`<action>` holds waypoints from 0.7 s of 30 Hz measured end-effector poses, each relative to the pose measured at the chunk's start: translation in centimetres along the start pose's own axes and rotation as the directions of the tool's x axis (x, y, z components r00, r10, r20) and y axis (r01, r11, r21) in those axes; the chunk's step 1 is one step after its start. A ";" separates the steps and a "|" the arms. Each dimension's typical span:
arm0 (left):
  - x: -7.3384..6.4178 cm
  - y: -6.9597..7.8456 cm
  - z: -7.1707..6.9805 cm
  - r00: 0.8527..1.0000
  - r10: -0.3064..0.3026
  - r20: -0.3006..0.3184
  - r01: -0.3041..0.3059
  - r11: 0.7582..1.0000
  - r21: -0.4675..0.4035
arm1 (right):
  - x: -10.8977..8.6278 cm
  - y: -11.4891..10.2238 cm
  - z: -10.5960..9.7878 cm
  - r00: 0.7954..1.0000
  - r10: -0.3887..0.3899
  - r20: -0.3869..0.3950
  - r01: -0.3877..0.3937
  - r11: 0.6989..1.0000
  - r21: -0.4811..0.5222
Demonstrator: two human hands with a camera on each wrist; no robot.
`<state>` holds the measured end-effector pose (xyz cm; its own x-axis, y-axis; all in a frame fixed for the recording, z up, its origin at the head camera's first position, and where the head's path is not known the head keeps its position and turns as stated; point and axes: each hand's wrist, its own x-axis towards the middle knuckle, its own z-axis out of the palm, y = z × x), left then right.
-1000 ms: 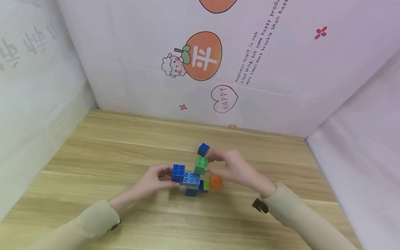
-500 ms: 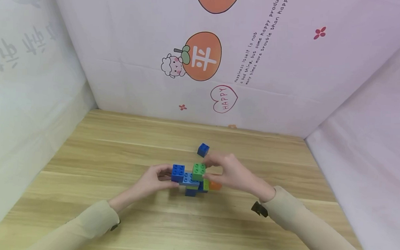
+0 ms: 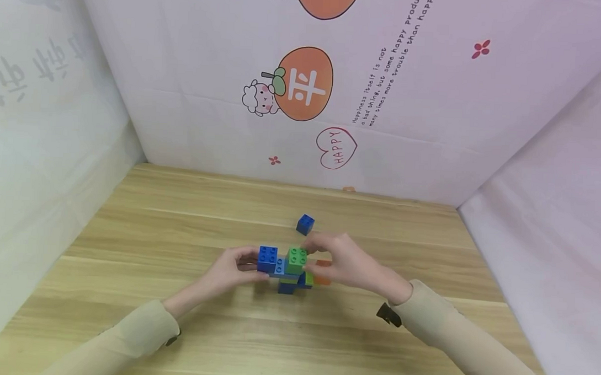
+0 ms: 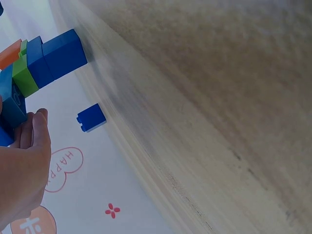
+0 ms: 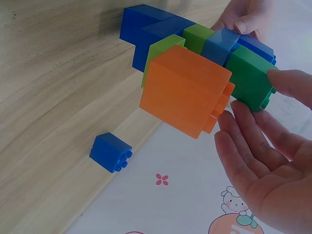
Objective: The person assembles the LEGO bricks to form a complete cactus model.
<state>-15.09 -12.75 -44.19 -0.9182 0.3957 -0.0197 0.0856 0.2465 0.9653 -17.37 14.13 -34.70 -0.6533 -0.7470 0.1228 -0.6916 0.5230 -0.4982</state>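
Note:
A stack of toy building bricks stands mid-table in the head view. At its upper left is a dark blue brick (image 3: 267, 258), which my left hand (image 3: 233, 270) holds between thumb and fingers, next to the lighter blue brick (image 3: 280, 267). My right hand (image 3: 352, 265) pinches a green brick (image 3: 296, 260) at the lighter blue brick's right end. In the right wrist view the green brick (image 5: 249, 78) meets that brick; I cannot tell how firmly it is seated. Lower parts include an orange brick (image 5: 185, 90), a lime green brick (image 5: 199, 39) and dark blue bricks (image 5: 146, 24).
A loose dark blue brick (image 3: 305, 224) lies on the wooden table (image 3: 205, 212) behind the stack. White printed cloth (image 3: 209, 96) walls the table at the back and both sides.
My right hand has brought the green brick left and down onto the right end of the lighter blue brick. The left hand has kept its place on the stack.

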 end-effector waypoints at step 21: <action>0.0 -0.1 -0.1 1.000 0.030 0.005 -0.030 1.000 0.005 | 0.2 -0.4 0.6 0.999 -0.039 -0.024 0.039 0.999 -0.002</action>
<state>-15.11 -12.84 -44.26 -0.9130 0.4078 0.0081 0.1153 0.2389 0.9642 -17.08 13.51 -34.99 -0.6330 -0.7569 0.1628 -0.7172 0.4941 -0.4914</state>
